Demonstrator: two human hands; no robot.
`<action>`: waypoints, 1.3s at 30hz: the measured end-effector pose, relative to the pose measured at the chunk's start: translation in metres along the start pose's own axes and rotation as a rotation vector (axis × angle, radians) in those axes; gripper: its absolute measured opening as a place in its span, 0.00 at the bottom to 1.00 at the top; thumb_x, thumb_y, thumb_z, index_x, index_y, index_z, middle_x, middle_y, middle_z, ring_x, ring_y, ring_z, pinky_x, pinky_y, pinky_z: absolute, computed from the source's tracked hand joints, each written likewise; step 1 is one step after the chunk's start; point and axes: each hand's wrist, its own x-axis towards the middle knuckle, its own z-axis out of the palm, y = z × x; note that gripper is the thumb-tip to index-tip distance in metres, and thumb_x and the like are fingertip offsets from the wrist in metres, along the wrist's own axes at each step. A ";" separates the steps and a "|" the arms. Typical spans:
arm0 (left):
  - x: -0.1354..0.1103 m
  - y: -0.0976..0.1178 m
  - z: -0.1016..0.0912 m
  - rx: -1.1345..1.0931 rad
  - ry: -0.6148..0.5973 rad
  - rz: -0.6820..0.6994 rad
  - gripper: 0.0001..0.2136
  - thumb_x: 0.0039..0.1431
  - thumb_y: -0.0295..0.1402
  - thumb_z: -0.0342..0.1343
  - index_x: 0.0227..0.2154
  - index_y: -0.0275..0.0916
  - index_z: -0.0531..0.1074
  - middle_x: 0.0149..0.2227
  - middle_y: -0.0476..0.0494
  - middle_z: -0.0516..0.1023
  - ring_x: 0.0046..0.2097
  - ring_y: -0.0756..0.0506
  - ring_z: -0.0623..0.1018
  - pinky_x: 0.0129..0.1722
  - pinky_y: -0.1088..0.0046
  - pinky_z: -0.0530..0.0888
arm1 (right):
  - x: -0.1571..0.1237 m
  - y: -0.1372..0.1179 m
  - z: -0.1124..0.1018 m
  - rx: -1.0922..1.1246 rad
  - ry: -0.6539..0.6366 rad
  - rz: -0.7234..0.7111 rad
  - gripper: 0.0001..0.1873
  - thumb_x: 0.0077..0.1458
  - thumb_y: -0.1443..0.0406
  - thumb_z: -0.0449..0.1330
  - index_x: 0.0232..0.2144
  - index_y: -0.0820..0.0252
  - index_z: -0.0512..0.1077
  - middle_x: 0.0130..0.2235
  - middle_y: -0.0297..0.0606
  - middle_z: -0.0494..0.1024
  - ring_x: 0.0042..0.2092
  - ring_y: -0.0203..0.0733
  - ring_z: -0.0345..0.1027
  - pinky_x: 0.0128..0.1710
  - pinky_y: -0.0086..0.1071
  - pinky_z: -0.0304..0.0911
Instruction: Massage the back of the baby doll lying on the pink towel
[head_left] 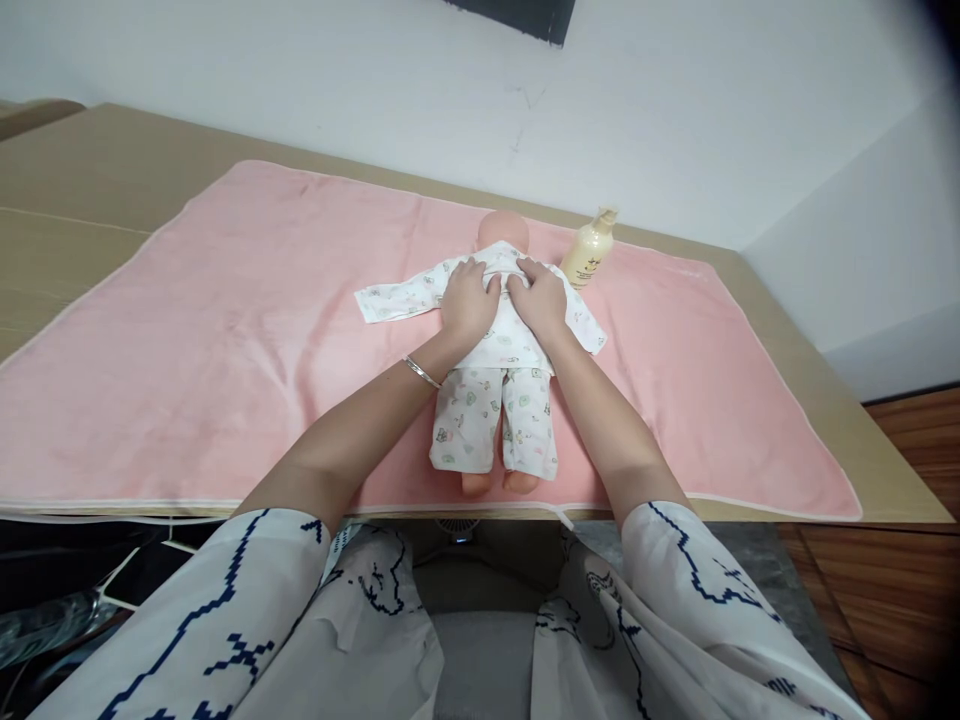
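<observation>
A baby doll [501, 340] in a white printed top and matching trousers [465, 420] lies lengthwise before me, its smooth bald head [503, 229] pointing away and its feet towards me. No facial features show on the head. My left hand [470, 303] rests on the left side of the doll's upper body, fingers laid over the cloth near the shoulder. Mirroring it, my right hand [541, 298] lies on the right side with its thumb apart from the fingers. The thumbs point towards each other across the middle. Both sleeves of the top spread outwards.
A pink blanket [187, 350] with white edging covers much of the wooden table [810, 370]. A cream pump bottle [589, 250] stands just right of the doll's head. Behind the table is a white wall [375, 90]. Brown wooden panelling [862, 580] is at the lower right.
</observation>
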 end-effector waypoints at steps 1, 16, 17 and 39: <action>0.000 0.001 0.000 0.004 -0.001 -0.002 0.20 0.67 0.40 0.46 0.54 0.35 0.71 0.61 0.34 0.71 0.65 0.38 0.67 0.67 0.58 0.61 | 0.001 0.002 0.000 0.003 -0.005 -0.004 0.27 0.57 0.57 0.52 0.56 0.61 0.72 0.60 0.42 0.73 0.65 0.52 0.61 0.66 0.50 0.54; 0.001 0.001 -0.002 0.106 -0.036 0.061 0.22 0.64 0.38 0.48 0.58 0.35 0.69 0.64 0.36 0.67 0.67 0.36 0.63 0.68 0.56 0.59 | 0.013 0.021 -0.008 -0.008 -0.148 -0.142 0.31 0.60 0.51 0.50 0.61 0.57 0.65 0.65 0.38 0.66 0.69 0.53 0.52 0.69 0.54 0.45; 0.004 -0.001 -0.003 0.105 -0.064 0.082 0.23 0.63 0.38 0.49 0.58 0.36 0.68 0.65 0.37 0.67 0.68 0.37 0.62 0.69 0.57 0.58 | 0.014 0.024 -0.010 -0.012 -0.183 -0.171 0.32 0.61 0.50 0.50 0.62 0.55 0.64 0.66 0.38 0.64 0.70 0.53 0.50 0.70 0.55 0.43; -0.003 0.017 -0.010 0.089 -0.177 0.102 0.21 0.67 0.41 0.45 0.56 0.33 0.67 0.63 0.28 0.66 0.68 0.30 0.61 0.68 0.48 0.55 | 0.015 0.019 -0.018 0.040 -0.223 -0.056 0.28 0.63 0.52 0.48 0.61 0.55 0.64 0.67 0.38 0.63 0.69 0.52 0.50 0.69 0.54 0.44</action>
